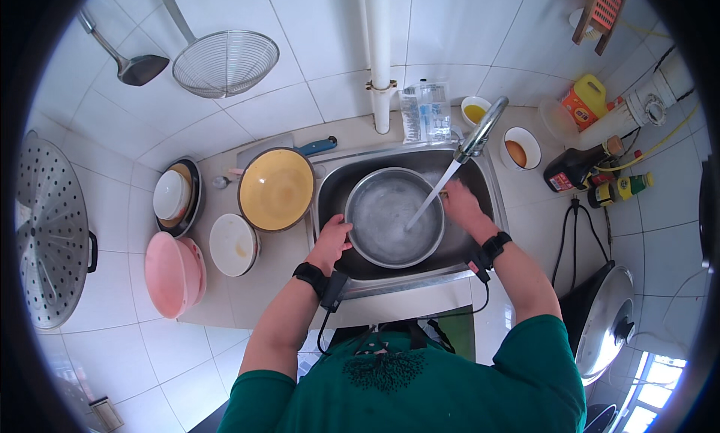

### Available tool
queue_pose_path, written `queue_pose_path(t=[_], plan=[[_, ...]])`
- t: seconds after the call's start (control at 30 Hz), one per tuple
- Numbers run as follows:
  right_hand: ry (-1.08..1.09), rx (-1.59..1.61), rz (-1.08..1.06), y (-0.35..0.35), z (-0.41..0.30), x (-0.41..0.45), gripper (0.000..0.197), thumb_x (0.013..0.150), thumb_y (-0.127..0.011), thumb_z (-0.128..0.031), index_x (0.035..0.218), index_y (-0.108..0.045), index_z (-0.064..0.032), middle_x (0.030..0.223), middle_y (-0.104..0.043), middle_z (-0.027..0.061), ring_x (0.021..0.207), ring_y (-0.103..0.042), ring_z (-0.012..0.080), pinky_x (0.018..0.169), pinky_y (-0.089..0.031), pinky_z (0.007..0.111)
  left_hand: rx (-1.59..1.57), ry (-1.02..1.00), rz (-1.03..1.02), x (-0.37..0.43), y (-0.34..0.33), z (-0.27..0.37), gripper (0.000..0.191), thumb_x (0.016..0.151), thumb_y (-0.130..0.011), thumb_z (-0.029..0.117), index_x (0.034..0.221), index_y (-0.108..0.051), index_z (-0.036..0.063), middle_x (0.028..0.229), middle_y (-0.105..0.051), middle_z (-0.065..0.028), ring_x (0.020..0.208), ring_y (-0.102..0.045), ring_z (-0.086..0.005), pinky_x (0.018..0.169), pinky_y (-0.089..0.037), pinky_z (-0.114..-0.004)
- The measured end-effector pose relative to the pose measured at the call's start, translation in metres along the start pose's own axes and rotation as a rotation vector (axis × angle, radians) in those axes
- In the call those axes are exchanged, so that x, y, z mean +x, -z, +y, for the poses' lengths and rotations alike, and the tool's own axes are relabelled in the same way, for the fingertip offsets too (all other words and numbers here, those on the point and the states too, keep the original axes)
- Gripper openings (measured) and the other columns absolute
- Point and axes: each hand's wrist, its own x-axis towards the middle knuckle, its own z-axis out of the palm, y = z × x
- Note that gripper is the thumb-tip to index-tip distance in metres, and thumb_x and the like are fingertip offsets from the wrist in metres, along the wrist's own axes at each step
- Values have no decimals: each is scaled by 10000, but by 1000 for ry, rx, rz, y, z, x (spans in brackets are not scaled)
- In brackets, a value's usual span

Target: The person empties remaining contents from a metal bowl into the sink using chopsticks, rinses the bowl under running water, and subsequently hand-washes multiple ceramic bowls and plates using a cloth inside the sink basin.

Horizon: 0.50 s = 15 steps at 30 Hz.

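Observation:
A round stainless-steel basin (382, 222) of cloudy water sits in the metal sink (405, 286). A stream from the chrome faucet (482, 128) falls into its right half. At the basin's left rim, my left hand (333, 241) grips the side with thumb and fingers. My right hand (464, 205) is at the opposite side, close to the rim, its fingers partly hidden behind the water stream. Something small and yellowish shows at those fingertips, too little of it visible to name.
Left of the sink are a yellow bowl (275, 190), a white bowl (233, 244), pink basins (169, 275) and a blue-handled knife (318, 146). Right of it stand a white bowl with orange-brown contents (523, 134) and a dark sauce bottle (574, 165). A lidded pan (604, 320) is at the lower right.

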Motion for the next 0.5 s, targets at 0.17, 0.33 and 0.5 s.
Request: queue_pose_path(t=[0.17, 0.33, 0.5], plan=[[-210, 221, -275, -20, 15, -20, 244, 736, -443, -80, 957, -477, 17, 912, -551, 248, 872, -534, 385, 759, -419, 458, 10, -2, -4, -4, -6, 5, 535, 790, -505, 147, 1280, -291, 113, 1014, -489, -32, 858, -472, -172, 754, -400, -367], [-299, 460, -359, -20, 0, -25, 278, 735, -424, -80, 996, -463, 9, 895, -548, 263, 815, -539, 409, 701, -451, 444, 17, -27, -51, -8, -2, 2, 502, 794, -503, 153, 1257, -316, 109, 1022, -491, -36, 883, -483, -167, 769, -400, -360], [-368, 541, -348, -17, 0, -33, 271, 747, -392, -57, 1003, -440, 20, 814, -565, 231, 609, -588, 322, 516, -487, 388, -32, -43, 2, -9, -8, -4, 513, 779, -505, 157, 1251, -322, 77, 1166, -451, -70, 977, -468, -199, 762, -393, -370]])
